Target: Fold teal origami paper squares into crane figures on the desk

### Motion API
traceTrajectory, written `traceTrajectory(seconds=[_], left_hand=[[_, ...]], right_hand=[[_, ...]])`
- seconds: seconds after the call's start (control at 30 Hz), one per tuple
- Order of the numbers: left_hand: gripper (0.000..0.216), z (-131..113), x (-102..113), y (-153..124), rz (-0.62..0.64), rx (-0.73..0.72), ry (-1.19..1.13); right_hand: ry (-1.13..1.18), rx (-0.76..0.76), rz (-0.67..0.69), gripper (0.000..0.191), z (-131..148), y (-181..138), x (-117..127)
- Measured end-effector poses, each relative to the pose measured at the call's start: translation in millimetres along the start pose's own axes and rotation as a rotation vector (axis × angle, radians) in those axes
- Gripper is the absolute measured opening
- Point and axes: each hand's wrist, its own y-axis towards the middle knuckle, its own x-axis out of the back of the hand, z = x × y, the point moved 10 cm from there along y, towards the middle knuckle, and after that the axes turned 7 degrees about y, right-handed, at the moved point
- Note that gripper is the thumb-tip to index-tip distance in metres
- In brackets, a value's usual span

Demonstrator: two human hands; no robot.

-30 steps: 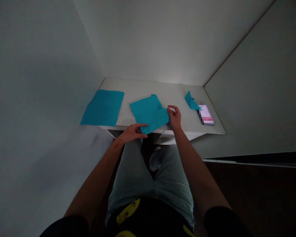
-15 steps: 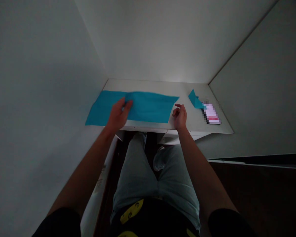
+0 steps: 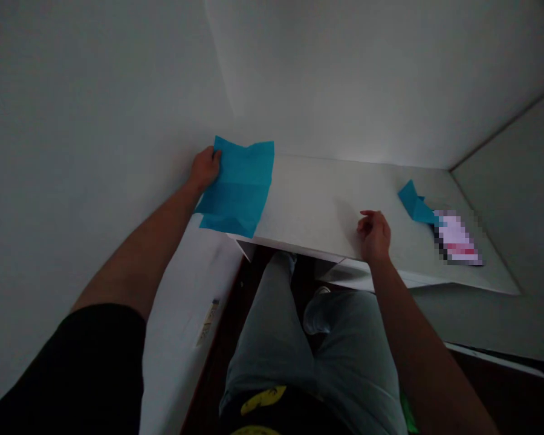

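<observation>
My left hand (image 3: pixel 206 168) grips the left edge of a sheet of blue paper (image 3: pixel 242 166) at the left end of the white desk. A crease runs across the sheet, and its lower part bends near the desk's front edge. Part of the left fingers is hidden behind the paper. Over the desk, near its front edge, my right hand (image 3: pixel 375 234) holds nothing; its index finger points left and the other fingers curl loosely. A small folded piece of blue paper (image 3: pixel 414 204) lies to the right of that hand.
On the right side of the white desk (image 3: pixel 317 199) a phone (image 3: pixel 457 238), blurred by pixels, touches the small blue piece. Walls (image 3: pixel 118 90) close in the desk at left, back and right. My legs (image 3: pixel 267 326) are below the front edge.
My left hand has carried the blue sheet to the left and lifted it; it lay stretched along the desk before. The view has shifted left. My right hand stays loosely curled over the desk.
</observation>
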Motion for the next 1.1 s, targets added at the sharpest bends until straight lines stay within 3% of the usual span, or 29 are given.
traceTrajectory(seconds=[0.13,0.2,0.3,0.37,0.47,0.63,0.87,1.0,1.1], left_hand=[[0.031,32,-27,0,-0.007,0.024,-0.080],[0.022,30,-41,-2,0.018,0.001,0.021],[0.030,13,-55,-13,-0.001,-0.068,0.125],[0.035,-2,-65,-32,-0.006,-0.139,0.086],[0.042,-11,-96,-76,0.115,-0.208,-0.016],[0.069,17,-146,-141,0.346,-0.086,0.132],[0.081,15,-150,-151,0.348,-0.136,0.278],[0.075,-4,-157,-160,0.417,-0.186,0.509],[0.066,-13,-153,-161,0.382,-0.195,0.607]], right_hand=[[-0.017,-0.003,-0.002,0.064,0,0,3],[-0.033,-0.007,-0.008,0.063,0,-1,5],[-0.035,-0.024,-0.017,0.063,-2,-1,9],[-0.024,-0.030,-0.020,0.063,-2,-1,11],[-0.028,-0.016,-0.014,0.063,-1,-1,11],[-0.064,0.002,-0.020,0.063,0,-1,12],[-0.050,-0.022,-0.012,0.063,-6,1,12],[-0.125,-0.021,0.055,0.060,-5,-6,2],[-0.239,0.011,0.128,0.053,-3,-10,-8]])
